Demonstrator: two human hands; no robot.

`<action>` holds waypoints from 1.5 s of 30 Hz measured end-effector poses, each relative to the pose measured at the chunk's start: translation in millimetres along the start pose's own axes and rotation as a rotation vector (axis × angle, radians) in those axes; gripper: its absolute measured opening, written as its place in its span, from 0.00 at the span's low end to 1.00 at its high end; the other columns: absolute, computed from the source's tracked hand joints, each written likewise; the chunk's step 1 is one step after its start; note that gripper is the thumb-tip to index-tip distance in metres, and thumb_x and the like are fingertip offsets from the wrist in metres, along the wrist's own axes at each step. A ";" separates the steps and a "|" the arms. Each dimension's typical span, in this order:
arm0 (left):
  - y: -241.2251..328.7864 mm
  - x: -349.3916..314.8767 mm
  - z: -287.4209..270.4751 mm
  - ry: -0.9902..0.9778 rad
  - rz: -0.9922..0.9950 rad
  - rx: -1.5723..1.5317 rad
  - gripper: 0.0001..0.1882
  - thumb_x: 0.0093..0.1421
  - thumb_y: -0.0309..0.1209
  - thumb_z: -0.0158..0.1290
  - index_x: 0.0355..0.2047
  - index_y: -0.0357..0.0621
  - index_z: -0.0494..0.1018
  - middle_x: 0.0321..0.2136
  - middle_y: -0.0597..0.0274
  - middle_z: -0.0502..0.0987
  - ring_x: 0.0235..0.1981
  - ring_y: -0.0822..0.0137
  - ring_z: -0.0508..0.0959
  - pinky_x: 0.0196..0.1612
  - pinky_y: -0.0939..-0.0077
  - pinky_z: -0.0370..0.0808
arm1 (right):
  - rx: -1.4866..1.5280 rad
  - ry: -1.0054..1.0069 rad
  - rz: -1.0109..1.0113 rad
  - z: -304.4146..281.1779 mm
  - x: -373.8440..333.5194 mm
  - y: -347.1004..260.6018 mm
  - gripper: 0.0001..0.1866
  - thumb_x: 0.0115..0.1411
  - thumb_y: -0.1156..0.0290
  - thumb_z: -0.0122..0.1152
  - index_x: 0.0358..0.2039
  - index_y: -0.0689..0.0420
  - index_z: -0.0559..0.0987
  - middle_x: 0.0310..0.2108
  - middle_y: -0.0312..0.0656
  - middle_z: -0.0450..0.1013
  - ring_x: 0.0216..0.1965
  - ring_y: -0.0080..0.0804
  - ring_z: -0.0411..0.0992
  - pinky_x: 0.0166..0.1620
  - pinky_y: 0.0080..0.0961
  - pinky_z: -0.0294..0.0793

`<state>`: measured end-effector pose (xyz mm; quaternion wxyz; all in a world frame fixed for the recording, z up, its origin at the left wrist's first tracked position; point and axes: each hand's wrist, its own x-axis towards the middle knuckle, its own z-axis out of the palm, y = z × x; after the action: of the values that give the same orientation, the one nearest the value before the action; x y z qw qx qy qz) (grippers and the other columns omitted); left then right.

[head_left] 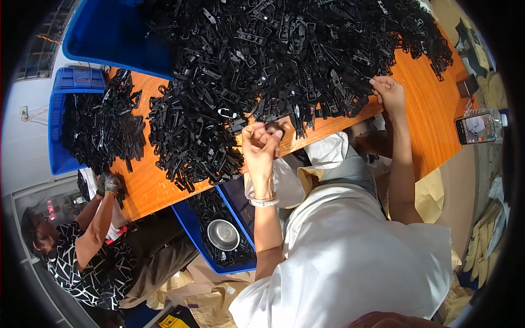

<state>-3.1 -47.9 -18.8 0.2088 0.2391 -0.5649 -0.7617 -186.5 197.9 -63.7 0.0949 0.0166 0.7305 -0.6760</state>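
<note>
A large heap of small black plastic pieces (290, 60), many shaped like clips or buckles, covers much of the wooden table (424, 112). At the heap's near edge, my left hand (261, 141) is turned up with its fingers curled toward the thumb. A dark patch shows beside those fingertips; whether it is a held piece or shadow is unclear. Farther right, the fingertips of my right hand (390, 94) are pinched together at the border of the heap. What they hold is too small and dark to make out against the pieces.
A blue bin (117, 46) leans at the heap's far left. Another blue crate (57, 131) spills black pieces near a gloved co-worker (90, 257). Below the table edge, a blue crate holds a metal bowl (223, 235). A phone (479, 129) stands at right.
</note>
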 end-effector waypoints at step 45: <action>-1.6 -6.4 119.0 -0.623 0.027 -0.080 0.17 0.48 0.16 0.52 0.40 0.31 0.65 0.31 0.57 0.74 0.32 0.72 0.75 0.37 0.83 0.72 | 0.060 -0.119 -0.497 14.6 -101.9 -56.9 0.07 0.47 0.81 0.51 0.29 0.64 0.75 0.39 0.47 0.67 0.39 0.33 0.66 0.43 0.23 0.64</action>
<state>-69.6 46.9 9.9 0.0451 -0.0214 -0.5746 -0.8169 -93.4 189.3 7.8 -0.0318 -0.2006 0.6848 -0.6999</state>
